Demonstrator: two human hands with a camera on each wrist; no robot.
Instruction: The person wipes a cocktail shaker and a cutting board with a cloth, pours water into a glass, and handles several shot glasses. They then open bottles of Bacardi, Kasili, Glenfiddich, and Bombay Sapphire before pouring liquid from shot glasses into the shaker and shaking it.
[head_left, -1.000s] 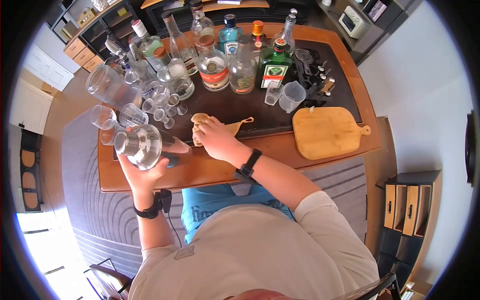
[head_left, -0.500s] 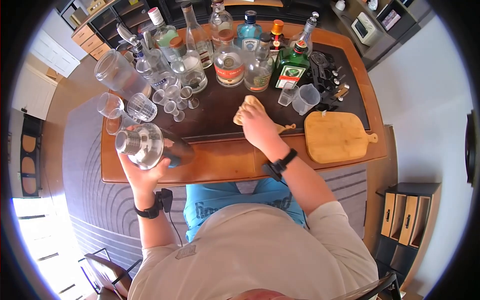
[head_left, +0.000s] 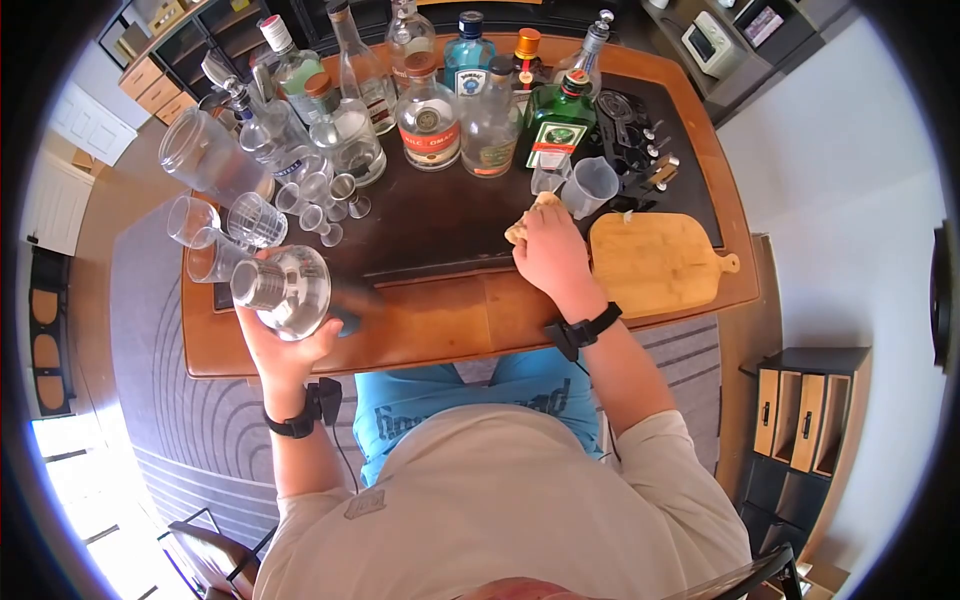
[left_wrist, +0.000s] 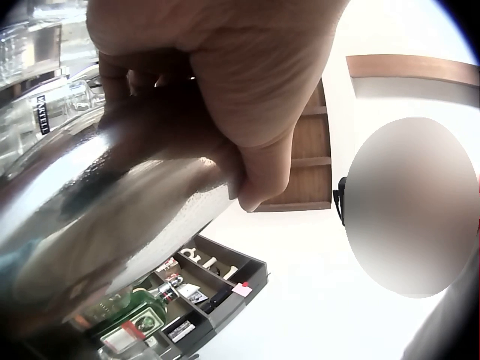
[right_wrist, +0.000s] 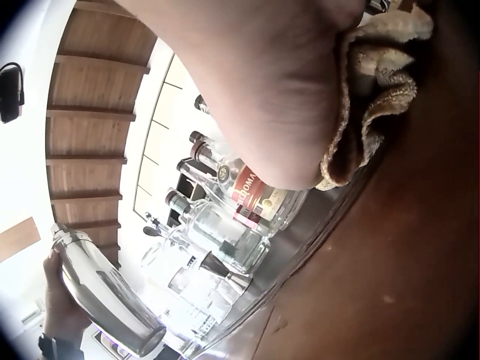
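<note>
A silver metal shaker (head_left: 292, 290) is gripped by the left hand (head_left: 278, 352) above the table's front left part; in the right wrist view the shaker (right_wrist: 111, 294) is tilted. The thumb of the left hand (left_wrist: 247, 82) lies along its shiny side in the left wrist view. Bunched under the fingers of the right hand (head_left: 556, 255) is a tan cloth (head_left: 520, 228), at the table, just left of the cutting board. In the right wrist view folds of the cloth (right_wrist: 375, 90) stick out beside the right hand (right_wrist: 262, 82); its fingertips are hidden.
Several bottles (head_left: 430, 125) line the back of the wooden table (head_left: 440, 325). Small glasses, jiggers (head_left: 345, 192) and a large jar (head_left: 212, 155) stand at the left. A plastic cup (head_left: 590, 186) and a cutting board (head_left: 655, 265) are at the right, with black bar gear behind.
The right hand has moved rightward across the table with the cloth, from near the shaker to beside the cutting board. The left hand still holds the shaker in nearly the same place.
</note>
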